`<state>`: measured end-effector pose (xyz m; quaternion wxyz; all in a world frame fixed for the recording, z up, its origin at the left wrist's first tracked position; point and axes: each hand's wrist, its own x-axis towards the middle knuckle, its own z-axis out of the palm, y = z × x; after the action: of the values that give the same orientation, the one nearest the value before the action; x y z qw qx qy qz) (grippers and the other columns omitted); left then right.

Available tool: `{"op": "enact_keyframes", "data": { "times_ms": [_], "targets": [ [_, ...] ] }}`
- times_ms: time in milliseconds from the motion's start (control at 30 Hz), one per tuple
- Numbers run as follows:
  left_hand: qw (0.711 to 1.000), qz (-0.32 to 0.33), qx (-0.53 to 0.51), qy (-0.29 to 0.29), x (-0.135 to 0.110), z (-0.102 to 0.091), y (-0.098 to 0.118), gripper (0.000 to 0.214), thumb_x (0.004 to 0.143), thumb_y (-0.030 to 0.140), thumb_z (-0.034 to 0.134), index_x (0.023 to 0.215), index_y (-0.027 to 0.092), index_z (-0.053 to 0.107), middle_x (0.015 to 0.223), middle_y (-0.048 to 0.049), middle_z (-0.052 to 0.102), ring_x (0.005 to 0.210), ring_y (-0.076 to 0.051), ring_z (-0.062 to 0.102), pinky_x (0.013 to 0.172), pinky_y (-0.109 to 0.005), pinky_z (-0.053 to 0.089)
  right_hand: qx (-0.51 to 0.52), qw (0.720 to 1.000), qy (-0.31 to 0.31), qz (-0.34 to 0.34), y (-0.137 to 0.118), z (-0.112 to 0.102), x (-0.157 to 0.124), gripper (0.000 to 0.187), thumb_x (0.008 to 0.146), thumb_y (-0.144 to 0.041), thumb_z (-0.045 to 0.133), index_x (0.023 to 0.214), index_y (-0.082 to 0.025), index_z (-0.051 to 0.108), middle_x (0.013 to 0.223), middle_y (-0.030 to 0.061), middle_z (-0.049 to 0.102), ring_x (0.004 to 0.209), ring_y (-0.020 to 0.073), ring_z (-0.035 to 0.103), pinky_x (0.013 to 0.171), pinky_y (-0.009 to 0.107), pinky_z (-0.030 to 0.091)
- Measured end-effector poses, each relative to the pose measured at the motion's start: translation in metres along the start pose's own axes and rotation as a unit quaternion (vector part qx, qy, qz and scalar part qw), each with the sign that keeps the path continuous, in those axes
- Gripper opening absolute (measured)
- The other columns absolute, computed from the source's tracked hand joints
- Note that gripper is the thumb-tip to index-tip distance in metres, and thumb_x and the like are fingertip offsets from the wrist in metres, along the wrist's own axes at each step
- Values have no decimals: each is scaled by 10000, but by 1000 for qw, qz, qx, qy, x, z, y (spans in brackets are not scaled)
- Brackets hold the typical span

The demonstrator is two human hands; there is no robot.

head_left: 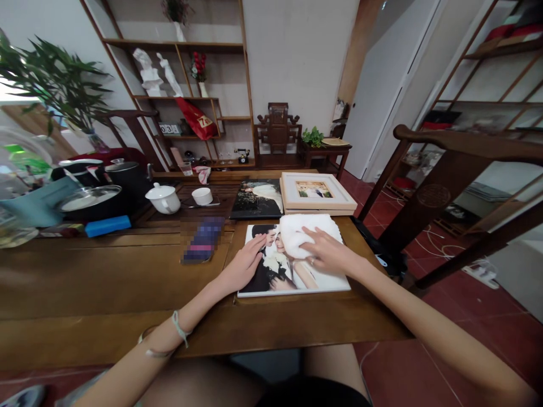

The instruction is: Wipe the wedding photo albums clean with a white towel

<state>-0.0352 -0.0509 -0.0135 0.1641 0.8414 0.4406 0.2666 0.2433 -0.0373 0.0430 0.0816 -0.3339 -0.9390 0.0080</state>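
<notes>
A large wedding photo panel [278,267] lies flat on the wooden table [127,282] in front of me, showing two people and a white bouquet. My left hand [246,265] rests on its left part, fingers stretched out flat, with nothing held. On the upper right of the panel, my right hand [326,250] has a folded white cloth [292,233] under its fingers and presses it against the surface. The cloth covers part of the picture.
Behind the panel are a dark photo panel [254,199] and stacked light wooden frames [319,191]. To the left are a phone [203,240], a white cup [202,196], a white lidded teapot [163,198] and a blue box [107,225]. A wooden chair [424,198] stands at right.
</notes>
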Motion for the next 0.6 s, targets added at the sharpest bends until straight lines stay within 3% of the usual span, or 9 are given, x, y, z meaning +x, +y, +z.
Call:
{"op": "enact_keyframes", "data": {
  "times_ms": [167, 300, 467, 600],
  "targets": [
    [1000, -9, -5, 2, 0, 1, 0, 467, 971, 323, 282, 1412, 195, 366, 1503, -76, 341, 1405, -223, 264, 1165, -460, 219, -8, 998, -60, -32, -45, -7, -38, 354, 745, -104, 557, 1087, -140, 643, 1457, 209, 358, 1375, 357, 256, 1084, 555, 270],
    [1000, -11, -3, 0, 0, 1, 2, 470, 969, 325, 280, 1411, 189, 364, 1503, -78, 342, 1403, -221, 268, 1165, -456, 217, -16, 995, -80, -59, -64, -12, -54, 290, 759, -185, 605, 1040, -157, 668, 1447, 195, 383, 1336, 366, 340, 1013, 516, 388],
    [1000, -10, -4, -4, 1, -2, 5, 475, 970, 323, 281, 1407, 162, 372, 1497, -98, 348, 1401, -226, 273, 1166, -456, 214, -10, 998, -27, -51, -39, -16, -37, 284, 772, -271, 622, 1045, -209, 673, 1363, 148, 499, 1199, 332, 497, 930, 485, 450],
    [1000, -7, 1, -5, 1, -3, 6, 470, 971, 316, 281, 1406, 168, 376, 1494, -96, 355, 1401, -229, 272, 1164, -458, 223, -46, 999, 3, -11, -13, -14, -10, 278, 791, -196, 571, 1052, -167, 661, 1300, 159, 533, 1092, 301, 521, 885, 458, 478]
  ]
}}
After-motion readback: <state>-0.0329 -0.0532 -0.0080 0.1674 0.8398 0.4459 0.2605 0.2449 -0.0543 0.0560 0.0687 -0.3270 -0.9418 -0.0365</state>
